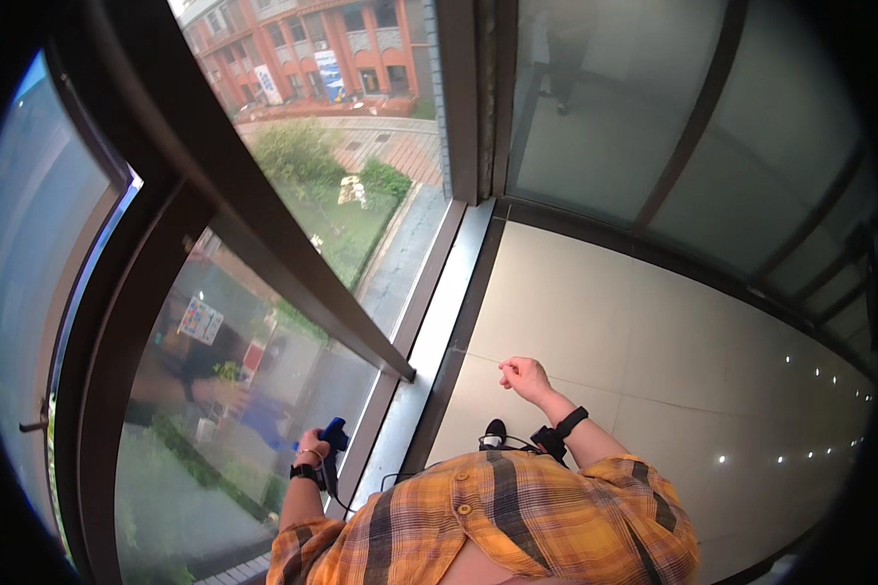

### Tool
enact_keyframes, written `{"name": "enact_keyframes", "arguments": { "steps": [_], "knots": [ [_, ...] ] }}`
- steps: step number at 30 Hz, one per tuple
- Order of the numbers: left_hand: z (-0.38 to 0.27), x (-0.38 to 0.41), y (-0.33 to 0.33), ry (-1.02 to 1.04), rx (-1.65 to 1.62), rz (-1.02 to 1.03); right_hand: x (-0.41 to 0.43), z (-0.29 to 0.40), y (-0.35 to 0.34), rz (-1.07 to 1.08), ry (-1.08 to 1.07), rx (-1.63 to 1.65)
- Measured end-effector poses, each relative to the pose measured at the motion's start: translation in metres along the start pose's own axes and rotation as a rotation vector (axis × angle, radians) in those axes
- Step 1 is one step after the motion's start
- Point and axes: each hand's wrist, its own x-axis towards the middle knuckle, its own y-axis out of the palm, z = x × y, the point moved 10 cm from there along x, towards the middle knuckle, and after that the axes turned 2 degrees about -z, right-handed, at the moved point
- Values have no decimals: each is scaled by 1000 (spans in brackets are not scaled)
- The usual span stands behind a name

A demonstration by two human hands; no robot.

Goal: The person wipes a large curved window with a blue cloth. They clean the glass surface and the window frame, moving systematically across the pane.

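At the lower left, close to a tall window pane (212, 453), my left hand (313, 447) grips a blue cloth (336, 436). Part of the cloth sticks out past the fingers; whether it touches the glass I cannot tell. My right hand (524, 378) hangs over the pale tiled floor (571, 307) with its fingers curled in, and nothing shows in it. Black bands with small devices are strapped on both wrists, and a thin cable runs below the left one. A dark window frame post (322, 292) slants down to the sill between the panes.
A metal sill (439, 314) runs along the window's foot. Frosted glass panels (614, 110) in dark frames stand at the upper right. A window handle (34, 425) shows at the far left. Outside are shrubs and a red brick building (307, 51). My shoe (494, 431) rests beside the sill.
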Motion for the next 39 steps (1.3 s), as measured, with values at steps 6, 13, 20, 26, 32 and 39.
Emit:
{"name": "enact_keyframes", "arguments": {
  "steps": [6, 13, 20, 26, 32, 39],
  "knots": [
    [-271, -69, 48, 499, -379, 487, 23, 13, -6, 142, -3, -149],
    [-507, -157, 41, 866, -634, 555, 23, 83, -35, 312, -178, -125],
    [-654, -210, 40, 1046, -638, 525, 29, 98, -167, -111, -220, -20],
    [-713, -226, 57, 1020, -729, 644, 4, 140, -263, -377, -270, -235],
    [-773, -210, 104, 775, -926, 953, 21, 128, -322, -463, -309, -194],
    [-870, -154, 121, 767, -1100, 1067, 80, 106, -399, -612, -359, 13]
  ]
}}
